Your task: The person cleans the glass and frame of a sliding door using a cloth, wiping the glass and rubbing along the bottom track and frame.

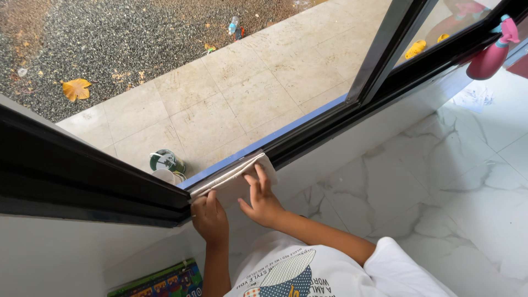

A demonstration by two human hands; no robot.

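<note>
Hands are working at the bottom of a sliding window, seen from above by a camera on the person's head. A folded white cloth [236, 177], soft and flat with layered edges, is lying along the black metal window track [330, 118], where a thin blue strip [264, 144] is running beside the frame. The left hand [209, 217] is gripping the near-left end of the cloth, fingers curled around its edge, so it is mostly closed on the fabric. The right hand [263, 199] is pressing down on top of the cloth with fingers stretched out and slightly spread, palm nearly flat, holding nothing inside it. The cloth is sitting directly under and between both hands, touching each.

The window frame [82, 170] is dark, smooth and glossy, running diagonally across the view. Through the glass, pale square stone tiles [247, 93] are showing, rough and speckled, and beyond them dark gravel with a yellow fallen leaf [76, 88]. A round green tin with a white lid [167, 163] is resting outside, just past the track. Indoors, the floor [440, 181] is polished white marble with grey veins. A pink spray bottle [492, 52] is hanging on the frame at the upper right, well apart from the hands. A colourful flat box [165, 283] is lying near the person's left elbow.
</note>
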